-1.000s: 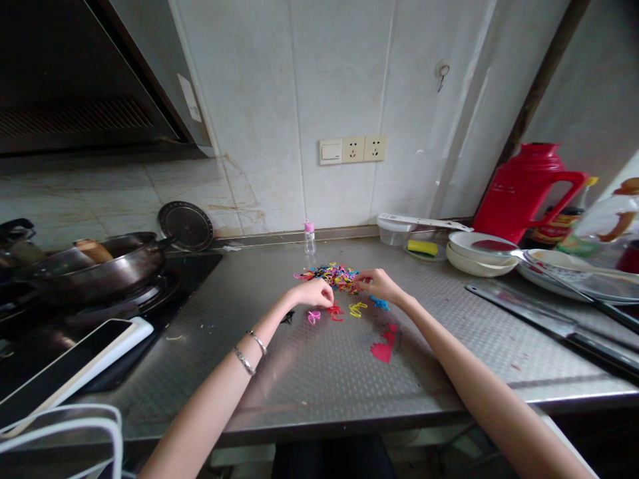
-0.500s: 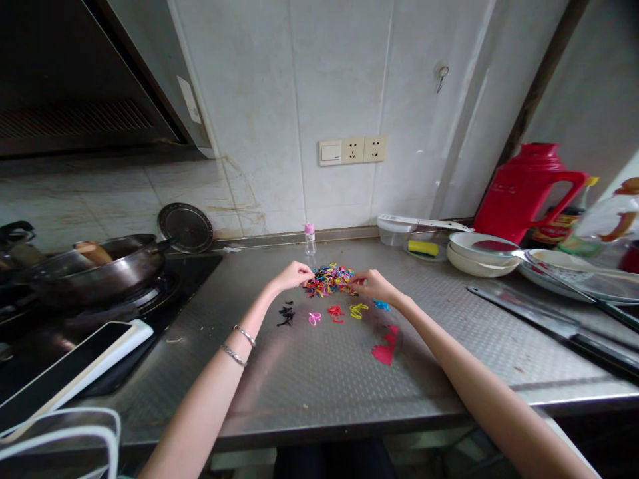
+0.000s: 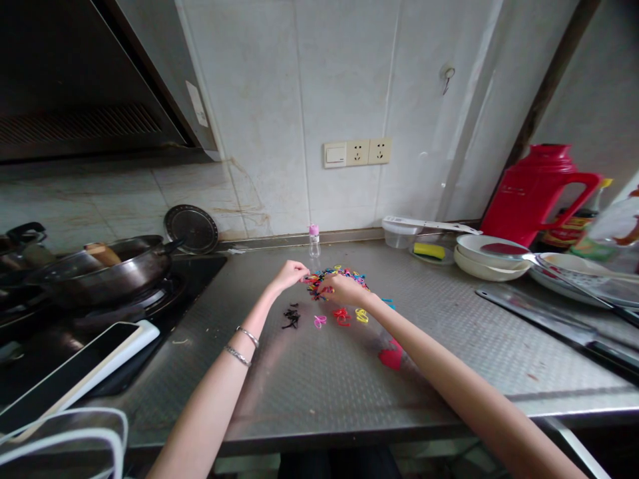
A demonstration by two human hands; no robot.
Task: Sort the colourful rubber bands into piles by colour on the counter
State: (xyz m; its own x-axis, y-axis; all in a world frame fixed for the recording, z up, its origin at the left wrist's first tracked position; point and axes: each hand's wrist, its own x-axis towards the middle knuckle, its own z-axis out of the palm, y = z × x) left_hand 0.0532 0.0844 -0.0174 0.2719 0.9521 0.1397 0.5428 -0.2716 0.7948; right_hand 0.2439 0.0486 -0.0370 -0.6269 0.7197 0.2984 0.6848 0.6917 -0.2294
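Observation:
A heap of small multicoloured rubber bands [image 3: 344,271] lies on the steel counter. At its left edge is my left hand [image 3: 291,274], thumb and fingertips pinched together; what is between them is too small to make out. My right hand [image 3: 344,290] reaches across the front of the heap with fingers curled down into the bands, hiding part of it. Nearer to me lie small sorted groups: black bands [image 3: 291,318], pink bands [image 3: 320,321], red bands [image 3: 342,317] and yellow bands [image 3: 362,315]. Some blue bands [image 3: 389,303] show partly behind my right wrist.
A small pink-capped bottle [image 3: 314,241] stands behind the heap. Left are a pan [image 3: 110,273] on the stove and a phone-like device [image 3: 74,379]. Right are a cleaver [image 3: 534,316], bowls [image 3: 492,267], a sponge [image 3: 429,251] and a red thermos [image 3: 529,199]. A red-printed clear bag [image 3: 391,356] lies under my right forearm.
My right hand has moved left from the heap's right edge to its front middle, and its forearm now partly covers the blue bands. My left hand stays pinched at the left edge. The view shifted slightly.

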